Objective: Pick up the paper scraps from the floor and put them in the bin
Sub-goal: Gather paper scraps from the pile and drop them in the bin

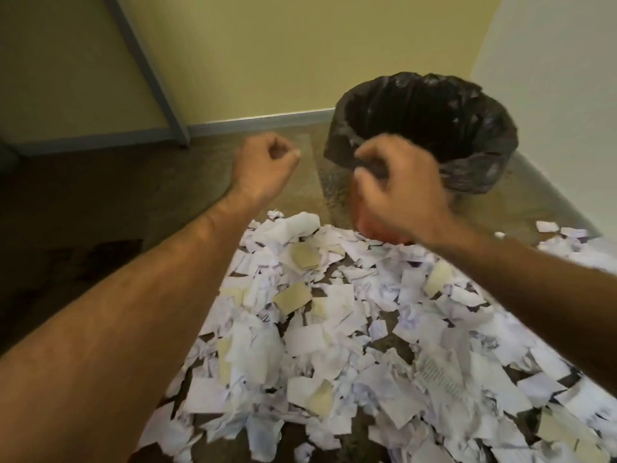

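Yellow-walled corner, speckled floor (293, 182): paper scraps (334, 322) heaped in front of the bin (467, 135).
Scraps look light, limp and loose, probably best scooped in bunches; they lie below both hands. Left hand (263, 168) clenched, empty; right hand (397, 185) curled, blurred, contents unclear.

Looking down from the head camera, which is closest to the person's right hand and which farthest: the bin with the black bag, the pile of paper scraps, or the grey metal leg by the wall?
From the right hand:
1. Black-bagged round bin, touching the fingers.
2. Pile of white paper scraps, just below.
3. Grey metal leg, far left by the wall.
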Available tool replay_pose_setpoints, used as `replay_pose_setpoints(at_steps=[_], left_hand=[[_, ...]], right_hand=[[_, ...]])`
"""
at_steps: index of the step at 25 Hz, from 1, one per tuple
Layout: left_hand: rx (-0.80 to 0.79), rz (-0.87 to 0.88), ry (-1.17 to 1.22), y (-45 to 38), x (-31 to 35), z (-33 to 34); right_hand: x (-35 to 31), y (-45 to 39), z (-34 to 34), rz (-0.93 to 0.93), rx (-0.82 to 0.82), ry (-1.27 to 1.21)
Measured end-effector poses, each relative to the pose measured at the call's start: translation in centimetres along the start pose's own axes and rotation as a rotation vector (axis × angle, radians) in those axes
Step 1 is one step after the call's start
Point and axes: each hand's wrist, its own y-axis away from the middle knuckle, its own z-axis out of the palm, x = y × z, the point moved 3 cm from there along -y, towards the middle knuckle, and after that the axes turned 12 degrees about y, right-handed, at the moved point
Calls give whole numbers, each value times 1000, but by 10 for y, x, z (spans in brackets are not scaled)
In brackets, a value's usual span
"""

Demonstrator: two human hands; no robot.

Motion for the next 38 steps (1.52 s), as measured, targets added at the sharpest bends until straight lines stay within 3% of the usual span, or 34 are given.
replay_pose_setpoints(at_steps=[3, 7, 12, 14, 17, 21, 26, 28, 32, 35, 38], left_hand=[[-121, -212, -306, 41, -73, -52], [-317, -566, -605, 125, -168, -114], [-545, -898, -687, 237, -239, -156], [-553, -916, -722, 267, -254, -156], [-496, -794, -742, 296, -255, -136], [-450, -471, -792, 302, -244, -116], [-496, -157, -582, 305, -252, -106], [-533, -168, -583, 310, -262, -109], [-384, -44, -524, 314, -271, -112], [-297, -222, -441, 317, -268, -114], [-263, -267, -392, 315, -265, -121]], right_hand=[[-45, 72, 55, -133, -305, -61], [-99, 168, 108, -303, -838, -26], [-159, 237, 140, -523, -1086, 71], [-173, 254, 154, -563, -1137, 87], [-181, 259, 166, -571, -1137, 110], [-181, 253, 173, -554, -1133, 103], [-182, 255, 172, -564, -1138, 105], [-182, 255, 173, -576, -1122, 108], [-177, 254, 174, -564, -1076, 79], [-168, 251, 172, -530, -967, -7], [-154, 241, 161, -387, -866, -146]])
